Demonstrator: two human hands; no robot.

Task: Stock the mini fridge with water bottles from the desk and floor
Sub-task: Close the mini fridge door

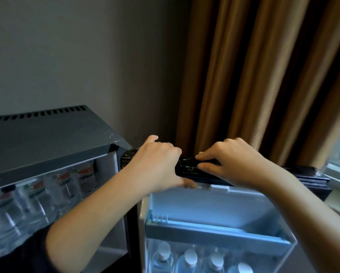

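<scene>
Beside a brown curtain (253,75) in a room corner, a person reaches over an open mini fridge (47,138), both bare hands on the top edge of its swung-out door (214,201). The left grip (157,164) is clamped on that edge at the end nearest the fridge body, fingers curled over the far side and thumb tucked under the near lip. The right grip (230,162) sits just beside it, thumb and forefinger lying along the black edge and apparently pinching it; its other fingers cannot be made out. Neither carries a bottle.

Water bottles (66,186) with red-marked labels stand packed inside the fridge at left, blurred. A row of white-capped bottles (188,259) stands low in the door. With stock in both places and nothing in hand, the loading looks largely done. The two-handed hold high on the door suggests it is being steadied or readied for a swing shut, since a grasp at the top gives leverage and keeps fingers off the closing seam. Desk and floor lie out of view, so whether any bottles wait there cannot be told. Pushed hard, the loaded door could rattle its bottles.
</scene>
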